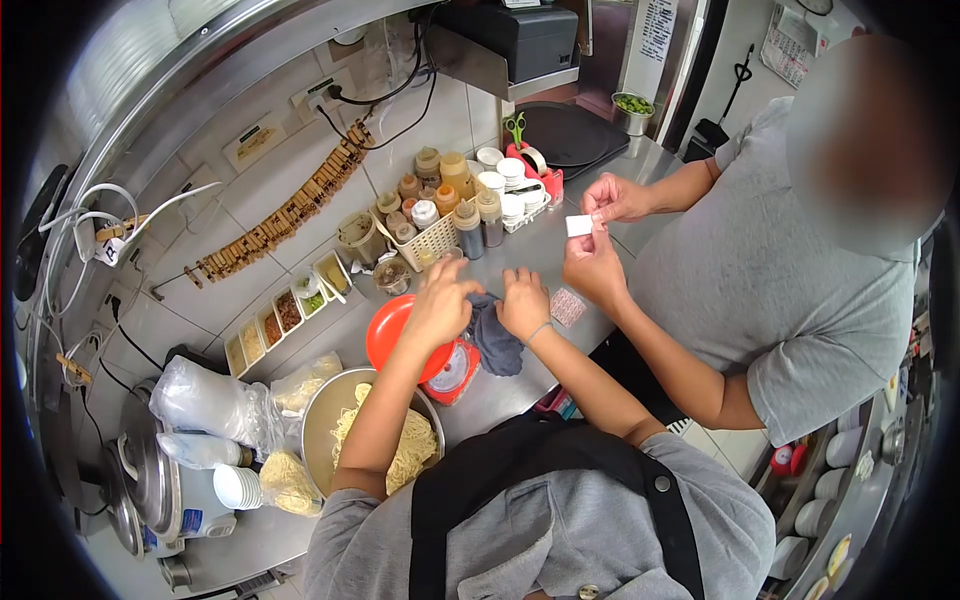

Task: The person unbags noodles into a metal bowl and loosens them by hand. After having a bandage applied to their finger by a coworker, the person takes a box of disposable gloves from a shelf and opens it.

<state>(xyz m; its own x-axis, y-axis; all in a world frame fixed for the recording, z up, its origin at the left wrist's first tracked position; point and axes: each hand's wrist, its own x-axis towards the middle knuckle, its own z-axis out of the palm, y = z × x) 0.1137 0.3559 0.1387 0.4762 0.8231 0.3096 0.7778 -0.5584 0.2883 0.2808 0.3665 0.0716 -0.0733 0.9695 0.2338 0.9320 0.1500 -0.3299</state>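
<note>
My left hand point(447, 302) is over the right side of a round red pan point(385, 330), its fingers apart and slightly bent. The pan belongs to a red kitchen scale point(455, 372), whose dial faces me. A dark grey cloth point(497, 345) lies crumpled between my hands, beside the scale. My right hand point(524, 303) rests at the cloth's right edge, fingers stretched forward and a little apart. No grip on the cloth shows. Close to my left forearm stands a large metal bowl point(318, 425) of pale noodles point(405, 450).
On my right a co-worker holds a small white piece point(579, 226) in both hands. A basket of sauce bottles point(430, 243) stands against the wall, near topping trays point(270, 326). Plastic bags point(210, 400) and stacked white bowls point(238, 487) are on the left. A patterned packet point(567, 307) lies right of my right hand.
</note>
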